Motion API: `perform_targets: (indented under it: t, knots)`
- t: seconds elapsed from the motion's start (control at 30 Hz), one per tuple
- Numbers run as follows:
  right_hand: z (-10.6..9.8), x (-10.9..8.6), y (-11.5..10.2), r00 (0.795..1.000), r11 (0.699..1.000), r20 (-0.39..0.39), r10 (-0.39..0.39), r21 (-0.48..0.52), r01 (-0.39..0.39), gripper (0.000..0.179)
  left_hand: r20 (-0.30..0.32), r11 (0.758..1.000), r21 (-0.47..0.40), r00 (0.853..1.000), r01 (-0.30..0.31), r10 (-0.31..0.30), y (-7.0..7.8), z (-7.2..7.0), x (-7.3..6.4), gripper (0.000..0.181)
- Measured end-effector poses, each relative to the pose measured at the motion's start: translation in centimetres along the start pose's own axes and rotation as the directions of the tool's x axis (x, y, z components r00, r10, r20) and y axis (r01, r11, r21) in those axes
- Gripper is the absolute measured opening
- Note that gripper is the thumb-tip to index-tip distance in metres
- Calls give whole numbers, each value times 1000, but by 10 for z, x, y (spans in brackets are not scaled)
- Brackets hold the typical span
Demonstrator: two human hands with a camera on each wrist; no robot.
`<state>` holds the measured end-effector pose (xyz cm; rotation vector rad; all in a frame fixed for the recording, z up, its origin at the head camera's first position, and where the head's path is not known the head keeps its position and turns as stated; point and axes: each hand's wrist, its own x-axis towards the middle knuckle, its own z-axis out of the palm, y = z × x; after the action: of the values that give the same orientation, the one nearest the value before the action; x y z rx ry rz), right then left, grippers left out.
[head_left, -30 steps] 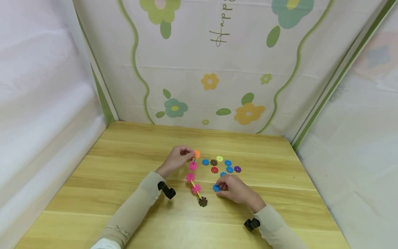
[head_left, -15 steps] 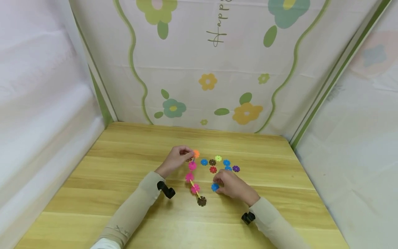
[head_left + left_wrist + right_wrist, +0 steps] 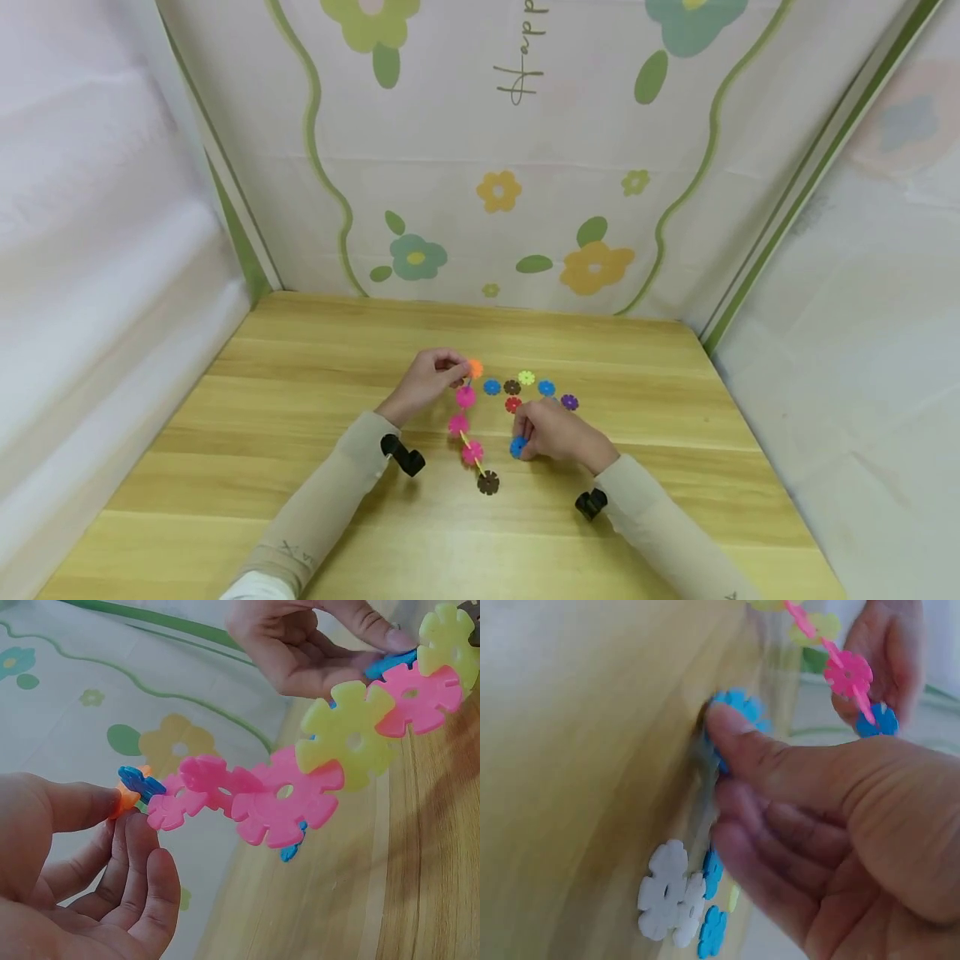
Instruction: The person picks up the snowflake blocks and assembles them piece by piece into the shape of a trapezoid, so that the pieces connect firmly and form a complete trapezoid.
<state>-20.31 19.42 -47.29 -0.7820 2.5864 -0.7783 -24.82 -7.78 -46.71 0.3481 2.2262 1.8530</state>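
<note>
With thumb and fingertips, my left hand (image 3: 427, 383) pinches an orange flower-shaped disc (image 3: 476, 368) at the far end of a linked chain. The chain runs toward me through pink discs (image 3: 458, 425) and yellow discs (image 3: 349, 735), down to a brown disc (image 3: 488, 482) at its near end. Small blue discs (image 3: 141, 782) are slotted into it as well. To the right of the chain, my right hand (image 3: 555, 429) pinches a blue flower disc (image 3: 517, 447). In the head view that disc appears apart from the chain; its height over the table is hard to tell.
Loose flower discs lie on the wooden table (image 3: 637, 533) beyond my right hand: blue (image 3: 492, 387), brown (image 3: 512, 387), red (image 3: 513, 405), yellow-green (image 3: 527, 377) and purple (image 3: 570, 402). A printed fabric screen (image 3: 450, 142) stands at the back, with white cloth along both sides.
My right hand has shifted slightly left and away from me, with the blue disc still pinched, and now covers some loose blue discs. My left hand keeps its place on the orange disc.
</note>
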Motion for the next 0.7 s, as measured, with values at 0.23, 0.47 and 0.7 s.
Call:
perform_targets:
  t: [0.23, 0.47, 0.7]
  knots:
    - [-13, 7, 9, 988, 988, -153, 30, 153, -6, 16, -1, 1000, 15, 1000, -18, 18, 2, -1, 0, 19]
    - [-20, 18, 7, 939, 960, -331, 93, 280, 3, 12, -9, 1000, 18, 1000, -13, 13, 4, -1, -1, 17]
    - [-12, 24, -2, 908, 933, -403, 116, 356, 39, 15, -8, 1000, 13, 1000, -1, 2, 4, 1, -5, 17]
